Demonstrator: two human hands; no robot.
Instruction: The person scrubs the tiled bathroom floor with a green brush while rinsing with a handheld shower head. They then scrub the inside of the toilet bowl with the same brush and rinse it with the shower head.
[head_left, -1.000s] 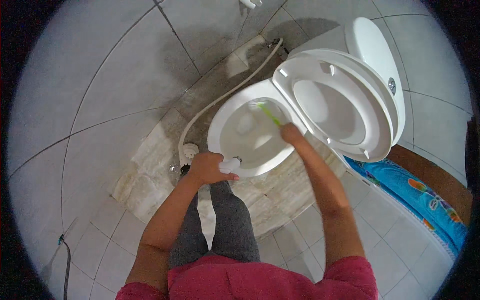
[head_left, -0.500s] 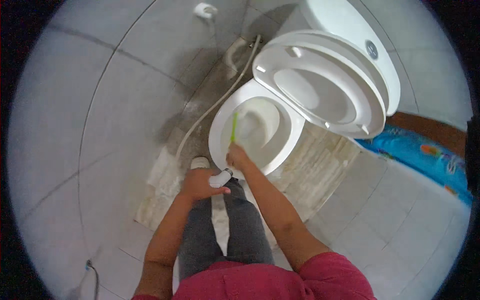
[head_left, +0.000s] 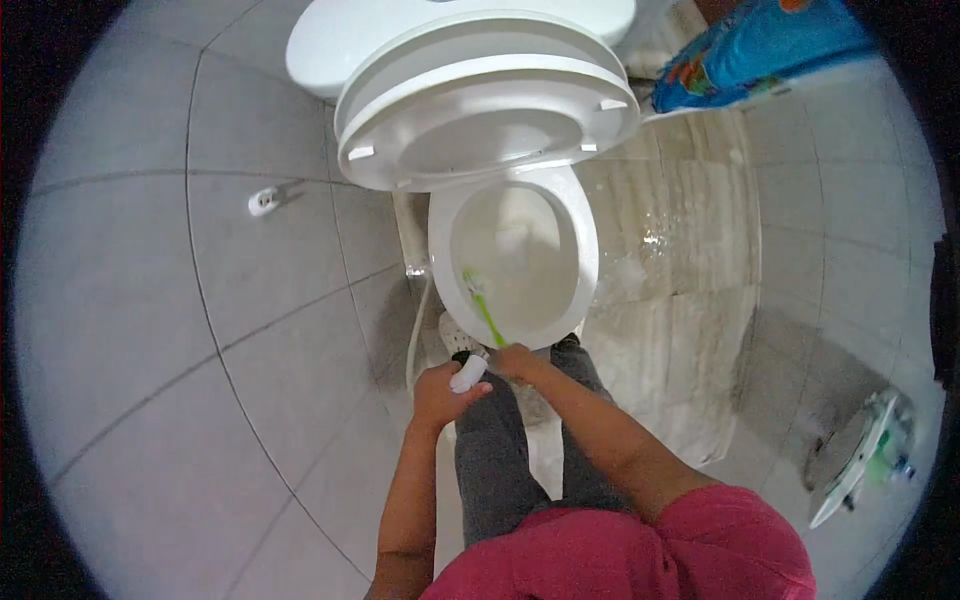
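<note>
My right hand is closed around the end of a bright green brush with a small pale head, which reaches over the front rim into the white toilet bowl. The brush head is against or near the left inner wall of the bowl. Close beside it, my left hand grips a short white tube, seemingly a sprayer head, in front of the bowl and above my left knee. The toilet seat and lid are raised against the tank.
Beside the bowl on the left runs a pale hose. A white fitting sticks out of the tiled wall. Blue patterned fabric hangs at the far right, and a shelf with items is at the near right. The beige floor looks wet.
The view has turned, so the toilet now stands upright at the middle. The green brush has moved to the bowl's left front, tilted to the left. Both hands still hold the same things.
</note>
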